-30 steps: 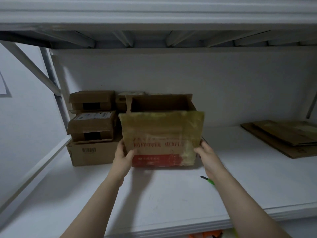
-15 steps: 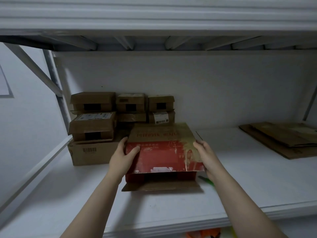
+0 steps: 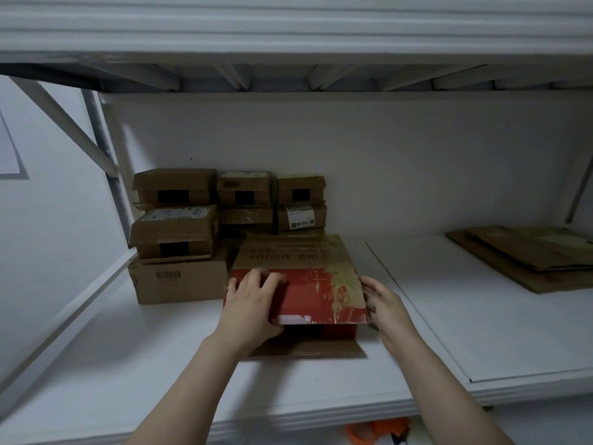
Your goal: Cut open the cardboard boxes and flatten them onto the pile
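A red and gold cardboard box (image 3: 308,284) lies on its side on the white shelf (image 3: 465,332), its open end facing me and a brown flap (image 3: 308,346) flat on the shelf in front. My left hand (image 3: 252,303) lies on the top panel near the front left corner, fingers spread on top and thumb at the front edge, pinching the panel. My right hand (image 3: 383,305) touches the box's right edge with fairly straight fingers. A pile of flattened cardboard (image 3: 529,255) lies at the far right of the shelf.
Several closed brown boxes (image 3: 175,232) are stacked at the back left against the wall, just behind the red box. An upper shelf (image 3: 288,30) hangs low overhead. Something orange (image 3: 378,430) shows below the shelf's front edge.
The box has gone from standing upright to lying on its side with the open end towards me. My left hand slid from its side onto the top. A green tool seen earlier is hidden.
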